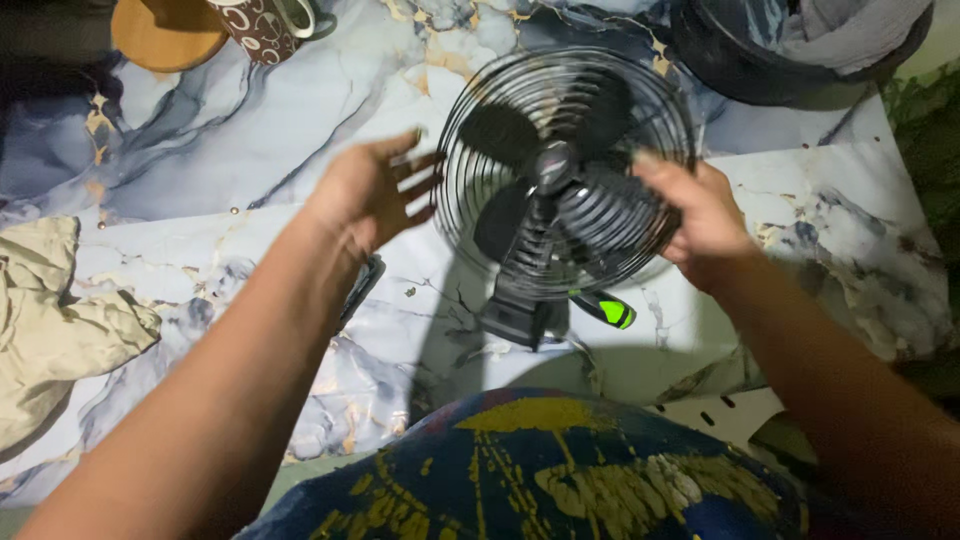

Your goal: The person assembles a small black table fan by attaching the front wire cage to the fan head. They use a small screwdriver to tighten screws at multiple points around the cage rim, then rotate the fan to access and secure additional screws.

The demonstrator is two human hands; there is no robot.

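Black round wire-cage fan (pixel 560 180) mid-table on glossy marble-patterned table (pixel 200 130), right hand (pixel 700 215) fingers clamped on its ribbed rear housing, left hand (pixel 375 190) open, fingers spread beside cage, crumpled beige cloth (pixel 50 320) far left.

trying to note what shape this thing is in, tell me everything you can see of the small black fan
The fan is small and black, with a round wire cage that looks like metal, dark blades behind it and a hub at the middle. A ribbed motor housing and a blocky base face the camera, so it is tilted over the marble-patterned table. The right hand grips the cage rim and housing. The left hand is open beside the cage; contact cannot be told. The blades look sharp, not blurred.
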